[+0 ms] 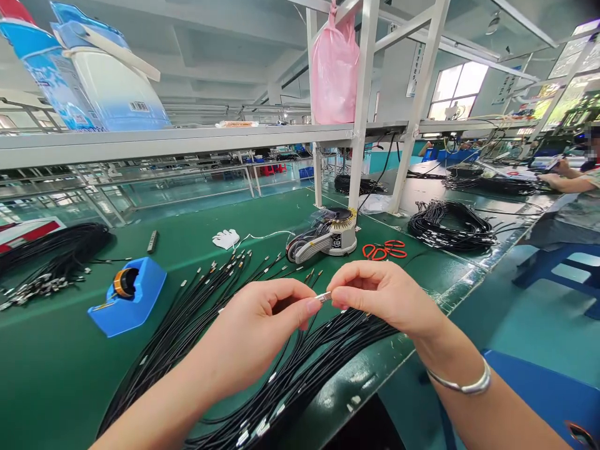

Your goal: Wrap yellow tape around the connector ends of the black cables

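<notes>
My left hand (pixel 267 322) and my right hand (pixel 382 297) meet over the bench, each pinching one end of a small silver cable connector (pixel 323 297) between thumb and fingers. Most of the piece is covered by the fingertips, and any cable leading from it is hidden. Under both hands lies a large bundle of black cables (pixel 187 322), with metal ends and small white tags fanned across the green mat. A bracelet circles my right wrist.
Behind my hands stand a grey lamp-like device (pixel 328 240) and red-handled scissors (pixel 384 250). A blue tape dispenser (pixel 129 300) and another cable bundle (pixel 51 256) are at left. Coiled cables (pixel 450 225) and a co-worker's arm (pixel 569 180) are at right. A shelf (pixel 187 139) crosses above.
</notes>
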{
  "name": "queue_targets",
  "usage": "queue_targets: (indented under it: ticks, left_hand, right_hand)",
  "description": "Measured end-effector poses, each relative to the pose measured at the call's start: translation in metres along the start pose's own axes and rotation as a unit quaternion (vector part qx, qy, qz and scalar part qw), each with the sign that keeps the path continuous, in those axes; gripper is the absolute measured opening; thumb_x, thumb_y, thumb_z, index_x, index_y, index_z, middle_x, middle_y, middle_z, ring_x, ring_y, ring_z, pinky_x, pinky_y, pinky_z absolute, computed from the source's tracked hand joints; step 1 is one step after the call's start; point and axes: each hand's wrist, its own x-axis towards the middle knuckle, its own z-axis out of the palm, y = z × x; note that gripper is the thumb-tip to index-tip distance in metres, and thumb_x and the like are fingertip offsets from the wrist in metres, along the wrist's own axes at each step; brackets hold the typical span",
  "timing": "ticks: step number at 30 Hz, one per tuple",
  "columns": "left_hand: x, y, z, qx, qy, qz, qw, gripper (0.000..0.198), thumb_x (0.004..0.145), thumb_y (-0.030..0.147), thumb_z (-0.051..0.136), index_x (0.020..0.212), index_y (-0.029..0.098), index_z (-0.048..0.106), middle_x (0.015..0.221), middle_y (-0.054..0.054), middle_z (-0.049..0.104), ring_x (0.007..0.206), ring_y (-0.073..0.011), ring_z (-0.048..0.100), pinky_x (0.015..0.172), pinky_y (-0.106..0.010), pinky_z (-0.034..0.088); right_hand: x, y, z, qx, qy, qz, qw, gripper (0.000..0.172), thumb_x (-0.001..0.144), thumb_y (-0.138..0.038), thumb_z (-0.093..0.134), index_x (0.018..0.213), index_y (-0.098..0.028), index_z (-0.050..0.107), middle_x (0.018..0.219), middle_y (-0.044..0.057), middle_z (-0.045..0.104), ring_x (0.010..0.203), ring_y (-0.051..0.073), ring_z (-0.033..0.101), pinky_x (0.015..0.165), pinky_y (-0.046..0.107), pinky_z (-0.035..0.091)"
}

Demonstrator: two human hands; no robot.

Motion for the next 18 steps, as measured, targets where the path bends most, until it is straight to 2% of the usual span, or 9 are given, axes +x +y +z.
queue_targets:
  ticks: [7,13,18]
  left_hand:
    - [-0.001,-0.01,0.004,0.018,-0.041,-0.001,0.999,0.036,0.085,0.052,0.05,0.08,0.022,0.07,0.067,0.001,0.055,0.061,-0.0143,0.043,0.052,-0.022,0.031]
    - [-0.008,-0.015,0.008,0.043,-0.025,0.018,0.999,0.034,0.087,0.048,0.048,0.075,0.022,0.067,0.067,0.002,0.057,0.064,-0.0146,0.046,0.056,-0.022,0.035]
    - [-0.009,-0.014,0.015,0.058,-0.002,0.049,0.997,0.029,0.087,0.037,0.049,0.068,0.021,0.063,0.064,0.003,0.059,0.061,-0.013,0.049,0.057,-0.022,0.036]
  right_hand:
    - [-0.006,0.001,0.003,-0.061,-0.017,0.054,0.997,0.019,0.078,-0.036,0.07,0.077,-0.017,0.068,0.068,0.001,0.062,0.061,0.011,0.053,0.053,0.023,0.043]
    - [-0.012,0.001,0.014,-0.052,-0.016,0.072,0.996,0.013,0.077,-0.031,0.067,0.075,-0.018,0.067,0.066,0.001,0.062,0.061,0.013,0.054,0.054,0.024,0.043]
    - [-0.017,0.004,0.019,-0.072,-0.014,0.075,0.994,0.012,0.079,-0.029,0.064,0.075,-0.018,0.066,0.066,0.0,0.061,0.061,0.012,0.052,0.053,0.023,0.041]
